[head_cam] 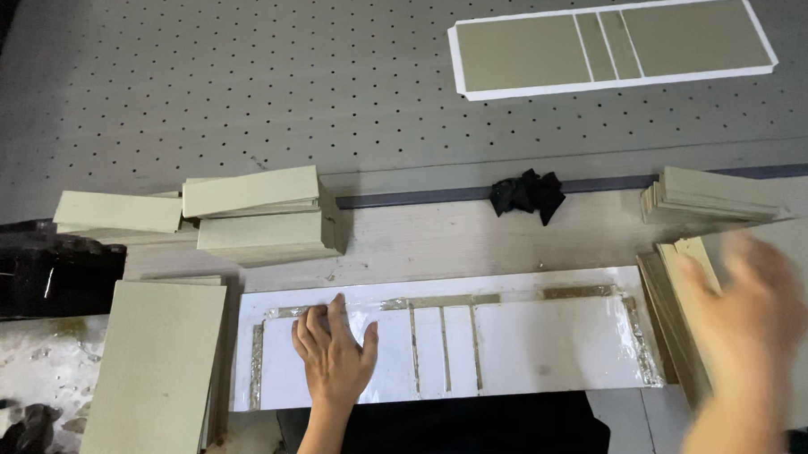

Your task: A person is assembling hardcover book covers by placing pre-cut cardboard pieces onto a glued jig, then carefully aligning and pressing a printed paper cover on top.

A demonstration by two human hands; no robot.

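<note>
My left hand (332, 357) lies flat, fingers apart, on a white glossy sheet (543, 344) that has wet, shiny glue strips along its panel outlines. My right hand (748, 312) is blurred by motion over a stack of grey-green boards (801, 259) at the right; whether it grips a board I cannot tell. The white sheet rests on a pale wooden bench (439, 237) right in front of me.
More grey-green board stacks sit at the left (257, 213), lower left (156, 366) and upper right (714, 198). A finished white sheet with boards laid on it (607, 48) lies on the grey perforated table (203, 77). A black rag (527, 195) and a dark machine (35, 268) are nearby.
</note>
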